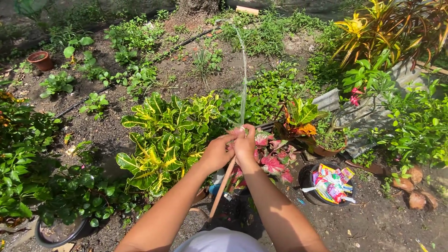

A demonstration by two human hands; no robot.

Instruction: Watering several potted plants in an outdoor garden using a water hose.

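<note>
From the head view, we pinch a pale hose nozzle (237,132) between both hands, left hand (217,153) and right hand (246,145), fingers pressed together around it above the pink-leaved plant (273,161). Its thin water jet (243,70) could swing wide if our grip slips.

1. Just left of my left hand (215,152) the yellow-green croton (165,140) crowds in, its leaves almost touching my wrist.
2. Under my right hand (244,143) the pink-leaved plant (272,158) fills the room.
3. Near right, a black pot of wrappers (329,185) stands apart.
4. Far ahead, bare soil (186,60) lies open.
5. A wooden stick (222,186) slants between my forearms.
</note>
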